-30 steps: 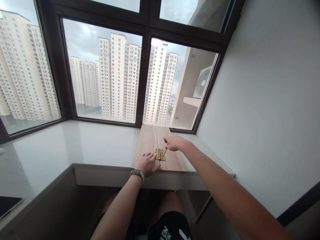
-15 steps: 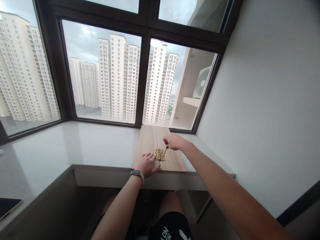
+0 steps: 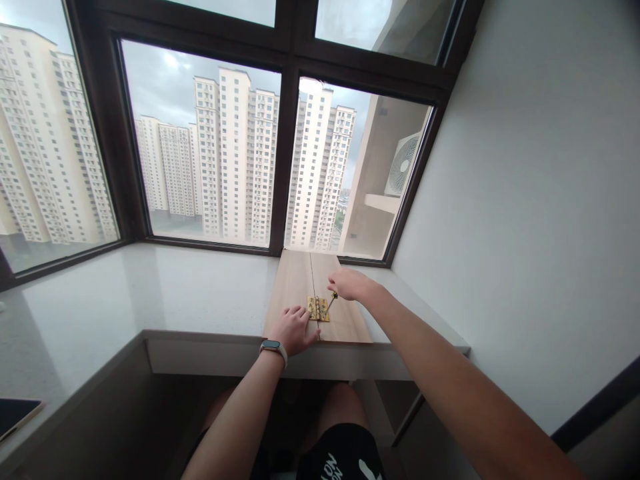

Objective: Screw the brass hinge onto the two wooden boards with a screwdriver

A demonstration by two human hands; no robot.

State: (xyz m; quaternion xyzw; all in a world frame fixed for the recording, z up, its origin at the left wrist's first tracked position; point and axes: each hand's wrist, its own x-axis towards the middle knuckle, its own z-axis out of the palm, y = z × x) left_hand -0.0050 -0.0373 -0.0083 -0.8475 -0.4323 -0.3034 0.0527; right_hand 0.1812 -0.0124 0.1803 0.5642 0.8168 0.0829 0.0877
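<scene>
Two pale wooden boards (image 3: 290, 287) lie side by side on the sill, with a narrow seam between them. Across that seam sits a gold-coloured hinge (image 3: 319, 309) near the front edge. My left hand (image 3: 294, 328) rests on the left board with fingers stretched out, its fingertips at the hinge's left side. My right hand (image 3: 349, 285) is closed around the handle of a screwdriver (image 3: 331, 304). The thin shaft slants down to the hinge's right leaf. Whether a screw is under the tip is too small to tell.
The boards lie on a white windowsill counter (image 3: 200, 287) below a dark-framed window (image 3: 285, 153). A white wall (image 3: 525, 200) rises at the right. A dark flat device (image 3: 17, 417) lies at the far left. My legs are under the counter.
My right hand has turned slightly on the screwdriver handle, its fingers shifting a little. The left hand, the boards and the hinge stay in place.
</scene>
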